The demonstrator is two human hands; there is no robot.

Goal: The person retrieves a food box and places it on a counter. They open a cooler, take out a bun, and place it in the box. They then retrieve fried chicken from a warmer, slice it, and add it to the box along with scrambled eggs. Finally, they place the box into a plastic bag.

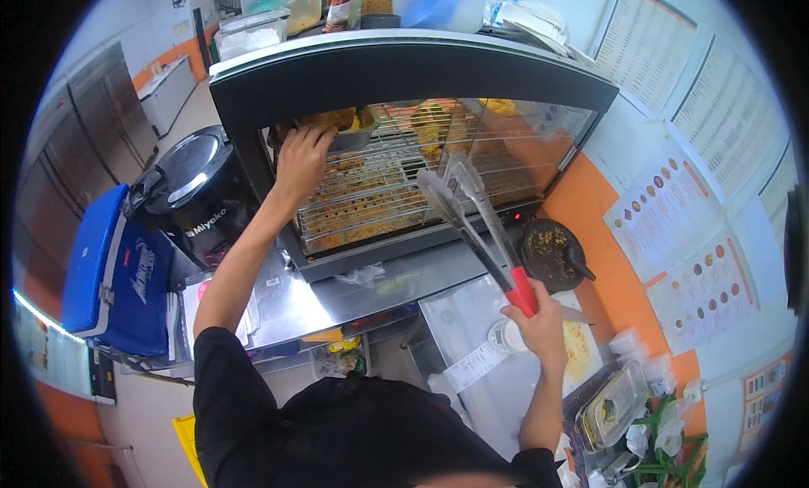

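Note:
My right hand (539,324) is closed round the red handles of metal tongs (480,218). The tongs' jaws are spread apart, with nothing between them, in front of a glass-fronted food warmer (413,67). My left hand (303,163) reaches into the warmer's left side, its fingers curled over the front rim of a metal pan (358,140). Browned food (333,119) lies in that pan; my fingers hide part of it. Farther right on the wire rack (362,193) are yellow, fried-looking pieces (430,130). A crumb-covered tray shows beneath the rack.
A black rice cooker (198,189) and a blue cool box (118,269) stand left. A dark stone mortar (552,252) sits right of the warmer. Nearer are a white round container (508,336), a paper slip (472,367) and clear lidded boxes (611,408). Tubs crowd the warmer's top.

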